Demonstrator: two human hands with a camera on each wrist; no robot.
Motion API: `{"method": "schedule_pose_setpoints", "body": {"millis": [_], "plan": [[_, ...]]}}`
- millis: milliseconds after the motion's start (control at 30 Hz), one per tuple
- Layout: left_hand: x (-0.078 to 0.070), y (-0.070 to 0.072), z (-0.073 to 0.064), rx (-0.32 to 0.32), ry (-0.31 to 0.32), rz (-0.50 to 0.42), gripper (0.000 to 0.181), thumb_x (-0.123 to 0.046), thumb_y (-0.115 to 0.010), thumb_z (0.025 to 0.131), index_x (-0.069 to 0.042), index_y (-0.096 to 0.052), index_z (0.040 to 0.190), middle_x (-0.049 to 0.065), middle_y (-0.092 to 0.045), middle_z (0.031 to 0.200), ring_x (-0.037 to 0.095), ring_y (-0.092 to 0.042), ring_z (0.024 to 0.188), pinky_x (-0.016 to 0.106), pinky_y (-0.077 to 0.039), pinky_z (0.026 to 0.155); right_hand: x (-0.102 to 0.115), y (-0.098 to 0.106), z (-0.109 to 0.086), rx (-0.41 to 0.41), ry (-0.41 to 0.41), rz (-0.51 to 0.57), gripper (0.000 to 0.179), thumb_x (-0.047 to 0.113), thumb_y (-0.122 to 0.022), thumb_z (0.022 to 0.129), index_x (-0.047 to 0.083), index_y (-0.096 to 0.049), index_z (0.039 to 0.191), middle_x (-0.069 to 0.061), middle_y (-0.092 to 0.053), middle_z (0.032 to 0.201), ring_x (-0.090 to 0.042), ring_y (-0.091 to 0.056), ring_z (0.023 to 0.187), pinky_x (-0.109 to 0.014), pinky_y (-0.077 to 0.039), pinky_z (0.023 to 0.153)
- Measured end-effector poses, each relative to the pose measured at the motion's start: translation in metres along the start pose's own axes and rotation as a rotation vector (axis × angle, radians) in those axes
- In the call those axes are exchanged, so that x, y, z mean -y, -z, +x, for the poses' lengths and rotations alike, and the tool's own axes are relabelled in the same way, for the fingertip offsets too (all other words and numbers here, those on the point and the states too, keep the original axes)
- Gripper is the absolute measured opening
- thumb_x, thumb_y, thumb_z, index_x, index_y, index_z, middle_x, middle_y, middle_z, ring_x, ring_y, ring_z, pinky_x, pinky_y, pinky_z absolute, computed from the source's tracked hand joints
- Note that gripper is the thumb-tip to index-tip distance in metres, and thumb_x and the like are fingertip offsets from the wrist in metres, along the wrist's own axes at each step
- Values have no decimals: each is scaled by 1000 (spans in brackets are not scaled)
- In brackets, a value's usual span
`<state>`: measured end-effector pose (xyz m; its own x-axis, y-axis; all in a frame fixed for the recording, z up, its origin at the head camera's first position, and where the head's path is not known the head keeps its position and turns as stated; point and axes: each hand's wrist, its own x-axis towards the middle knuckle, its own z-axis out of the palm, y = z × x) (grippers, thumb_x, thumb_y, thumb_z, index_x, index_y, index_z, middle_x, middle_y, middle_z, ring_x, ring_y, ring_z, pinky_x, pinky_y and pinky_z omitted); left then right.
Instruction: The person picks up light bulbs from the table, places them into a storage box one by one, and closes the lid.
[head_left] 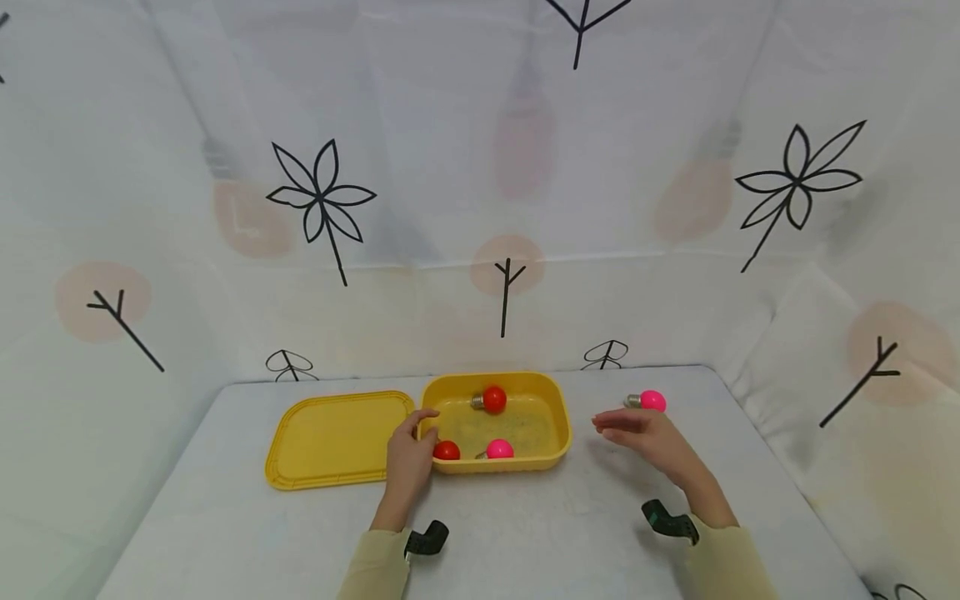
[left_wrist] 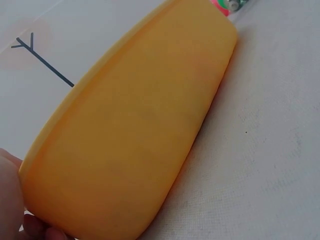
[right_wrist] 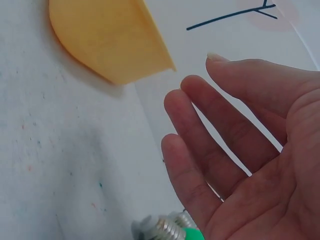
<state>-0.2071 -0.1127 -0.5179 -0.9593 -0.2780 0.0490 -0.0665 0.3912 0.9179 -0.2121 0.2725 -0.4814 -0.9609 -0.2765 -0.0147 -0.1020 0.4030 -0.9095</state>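
Note:
A yellow plastic container [head_left: 555,454] stands on the table with a red bulb [head_left: 493,400], a second red bulb [head_left: 447,451] and a pink bulb [head_left: 500,449] inside. My left hand [head_left: 408,460] grips its left end, fingers bent at the rim; the left wrist view shows the container's outer wall [left_wrist: 135,120]. To the right, my right hand [head_left: 663,443] hovers over the table with nothing in it, fingers slightly bent and apart. Just beyond that hand lies another pink bulb [head_left: 652,401]. A green bulb [right_wrist: 192,234] peeks out below the fingers in the right wrist view, hidden in the head view.
Left of the container lies a flat yellow lid [head_left: 337,442] with a raised edge. White cloth [head_left: 420,317] printed with leaves and twigs hangs behind the table and along both sides. The table surface [head_left: 525,533] is pale.

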Motion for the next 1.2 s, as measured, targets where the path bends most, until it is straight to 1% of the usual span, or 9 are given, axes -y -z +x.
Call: {"method": "schedule_pose_setpoints", "body": {"millis": [33, 133, 300, 467, 700, 800, 1033, 1133, 1200], "plan": [[0, 0, 0, 1, 1, -2, 23, -9, -63, 93, -12, -72, 114, 12, -61, 130, 27, -53, 103, 44, -47, 91, -1, 1, 0, -7, 1, -4, 34, 22, -72, 92, 3, -70, 120, -16, -69, 117, -15, -67, 103, -22, -53, 84], [-1, 0, 1, 3, 6, -9, 23, -9, -63, 93, -12, -72, 114, 13, -60, 134, 28, -54, 114, 47, -45, 101, -3, 6, -3, -21, 15, -14, 34, 22, -72, 92, 2, -70, 120, -14, -70, 117, -11, -67, 102, -21, -52, 84], [-2, -1, 2, 9, 13, -22, 23, -9, -62, 93, -11, -71, 114, 14, -57, 138, 31, -51, 127, 52, -39, 107, -7, 15, -9, -38, 33, 0, 34, 18, -71, 92, -1, -69, 121, -18, -68, 119, -6, -66, 101, -20, -52, 84], [-3, -1, 2, 8, 13, -16, 23, -9, -62, 93, -11, -72, 114, 15, -58, 136, 30, -52, 120, 51, -41, 106, -11, 24, -15, -66, 32, -9, 35, 17, -70, 93, -2, -68, 122, -21, -67, 120, -2, -65, 101, -19, -52, 83], [-3, 0, 2, 10, 17, -20, 23, -8, -62, 93, -11, -71, 114, 14, -57, 138, 31, -50, 127, 52, -39, 107, -13, 34, -24, -101, 17, -50, 36, 19, -69, 94, -2, -67, 124, -22, -66, 122, 3, -62, 102, -18, -51, 83], [-3, 0, 2, 10, 20, -11, 23, -9, -62, 93, -12, -71, 114, 13, -58, 137, 30, -52, 121, 51, -40, 106, -14, 38, -27, -111, 11, -76, 37, 21, -68, 95, -1, -67, 125, -20, -66, 122, 4, -60, 103, -18, -51, 84], [-2, 0, 0, 6, 20, -1, 23, -9, -63, 93, -12, -72, 114, 12, -60, 132, 27, -51, 106, 46, -46, 97, -15, 46, -35, -158, -47, -211, 39, 26, -68, 95, 3, -66, 126, -13, -66, 124, -4, -56, 110, -19, -48, 83], [-2, 0, 0, 4, 18, -4, 23, -9, -63, 93, -12, -72, 114, 12, -60, 131, 27, -51, 104, 45, -46, 95, -16, 49, -38, -188, -63, -214, 40, 27, -68, 95, 4, -66, 127, -13, -66, 125, 3, -53, 108, -17, -47, 83], [-3, 0, 0, 4, 19, -11, 23, -9, -63, 93, -12, -72, 113, 12, -60, 133, 28, -52, 109, 46, -45, 99, -16, 50, -41, -212, -62, -213, 40, 28, -69, 95, 4, -67, 127, -13, -67, 124, 11, -50, 104, -16, -46, 82]]}}
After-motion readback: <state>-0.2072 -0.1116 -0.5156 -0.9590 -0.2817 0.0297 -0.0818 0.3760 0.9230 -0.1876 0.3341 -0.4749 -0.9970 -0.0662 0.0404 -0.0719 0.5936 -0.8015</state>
